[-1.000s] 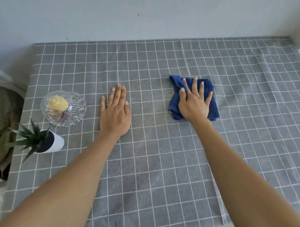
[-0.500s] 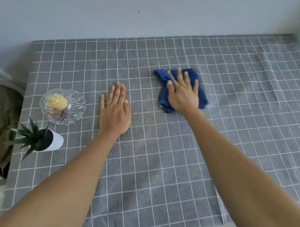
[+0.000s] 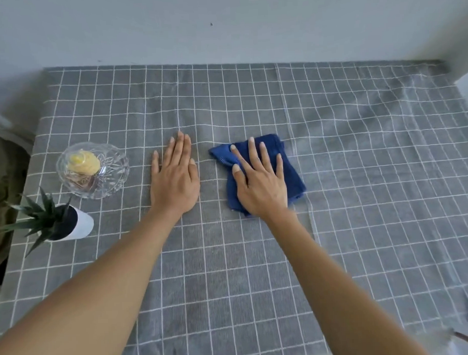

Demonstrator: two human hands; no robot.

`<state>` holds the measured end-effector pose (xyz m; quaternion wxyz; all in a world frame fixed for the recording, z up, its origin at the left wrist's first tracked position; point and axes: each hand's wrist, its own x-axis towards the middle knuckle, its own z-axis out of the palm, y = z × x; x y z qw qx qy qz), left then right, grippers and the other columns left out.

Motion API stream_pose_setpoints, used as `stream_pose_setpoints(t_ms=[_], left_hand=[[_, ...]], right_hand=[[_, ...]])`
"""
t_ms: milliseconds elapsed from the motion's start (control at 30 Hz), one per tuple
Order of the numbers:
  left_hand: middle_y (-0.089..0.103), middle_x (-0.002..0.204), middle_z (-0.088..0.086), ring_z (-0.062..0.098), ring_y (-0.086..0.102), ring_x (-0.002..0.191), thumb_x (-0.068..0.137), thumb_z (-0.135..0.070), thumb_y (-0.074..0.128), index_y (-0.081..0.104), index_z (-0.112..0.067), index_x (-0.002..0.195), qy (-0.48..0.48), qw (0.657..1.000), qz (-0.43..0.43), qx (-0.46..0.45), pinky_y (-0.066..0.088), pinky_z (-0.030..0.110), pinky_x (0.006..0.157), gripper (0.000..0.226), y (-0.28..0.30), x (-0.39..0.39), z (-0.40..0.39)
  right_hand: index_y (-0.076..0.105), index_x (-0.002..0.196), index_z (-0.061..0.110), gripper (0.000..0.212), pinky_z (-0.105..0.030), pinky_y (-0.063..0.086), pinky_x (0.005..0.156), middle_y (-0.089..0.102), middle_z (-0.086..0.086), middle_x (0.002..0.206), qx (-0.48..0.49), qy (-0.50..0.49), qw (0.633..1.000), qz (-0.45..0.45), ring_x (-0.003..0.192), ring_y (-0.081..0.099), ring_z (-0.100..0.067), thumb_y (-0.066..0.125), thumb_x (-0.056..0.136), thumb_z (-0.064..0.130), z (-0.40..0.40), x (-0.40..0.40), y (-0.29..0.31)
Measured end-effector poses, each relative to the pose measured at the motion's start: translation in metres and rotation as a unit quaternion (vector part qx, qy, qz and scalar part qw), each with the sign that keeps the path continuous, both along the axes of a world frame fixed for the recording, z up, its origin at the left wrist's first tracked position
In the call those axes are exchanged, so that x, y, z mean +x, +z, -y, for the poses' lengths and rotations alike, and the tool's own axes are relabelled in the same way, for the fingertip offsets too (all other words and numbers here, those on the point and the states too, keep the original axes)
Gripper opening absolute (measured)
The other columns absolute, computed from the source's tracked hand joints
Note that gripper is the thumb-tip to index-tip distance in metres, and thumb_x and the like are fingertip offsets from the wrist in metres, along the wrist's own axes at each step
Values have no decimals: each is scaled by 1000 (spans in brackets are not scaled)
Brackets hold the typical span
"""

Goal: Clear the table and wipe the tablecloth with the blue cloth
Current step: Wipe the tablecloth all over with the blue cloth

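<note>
A grey tablecloth (image 3: pixel 360 173) with a white grid covers the table. A folded blue cloth (image 3: pixel 292 172) lies on it near the middle. My right hand (image 3: pixel 259 183) presses flat on the blue cloth with fingers spread, covering most of its left part. My left hand (image 3: pixel 174 176) rests flat on the bare tablecloth just left of the cloth, palm down, holding nothing. A short gap separates the two hands.
A cut-glass bowl (image 3: pixel 113 179) with something yellow inside stands at the left. In front of it, at the table's left edge, is a small spiky plant in a white pot (image 3: pixel 80 225). A wall runs along the far edge. Something olive hangs beyond the left edge.
My right hand has slid the blue cloth leftwards across the tablecloth, ending close to my left hand. The left hand, bowl and plant have stayed in place.
</note>
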<state>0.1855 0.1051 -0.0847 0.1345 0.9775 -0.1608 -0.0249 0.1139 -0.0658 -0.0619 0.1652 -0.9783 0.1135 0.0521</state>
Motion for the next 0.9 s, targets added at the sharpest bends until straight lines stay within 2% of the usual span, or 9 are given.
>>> stream_pose_setpoints(t_ms=[267, 367, 500, 733, 900], left_hand=[[-3, 159, -6, 10, -4, 146, 102, -29, 13, 2, -19, 152, -4, 1000, -5, 4, -3, 44, 119, 52, -1, 2, -3], [-4, 159, -5, 10, -4, 146, 102, -30, 13, 0, -20, 152, -10, 1000, -2, 6, -5, 43, 119, 52, -1, 2, -3], [-6, 159, -4, 11, -5, 146, 102, -30, 13, -2, -19, 152, -7, 1000, -3, 16, -4, 44, 119, 53, 0, 2, -3], [-12, 159, -1, 13, -11, 146, 102, -31, 11, -7, -17, 151, 8, 999, -31, 31, -7, 44, 118, 54, 5, 0, 3], [-18, 156, -1, 14, -19, 143, 102, -34, 7, -11, -18, 148, -48, 998, -45, -23, -11, 43, 118, 52, 12, -54, 34]], right_hand=[[5, 151, 38, 50, -39, -8, 117, -1, 6, 161, 21, 1, 1000, 5, 147, -5, -14, 15, 102, 41, 34, -5, -3], [5, 152, 34, 51, -42, -5, 118, 1, 2, 161, -13, -67, 998, -6, 148, -2, -18, 15, 102, 38, 81, -16, -3], [2, 152, 34, 52, -46, -5, 118, -2, 1, 161, -10, -150, 988, -40, 148, -5, -19, 13, 101, 38, 128, -32, 2], [0, 150, 39, 51, -49, -8, 117, -6, 1, 161, -5, -136, 990, -45, 147, -8, -19, 11, 101, 42, 113, -30, 5], [2, 150, 41, 50, -49, -6, 118, -3, 2, 161, 7, -96, 994, -43, 147, -7, -19, 12, 101, 43, 85, -35, 6]])
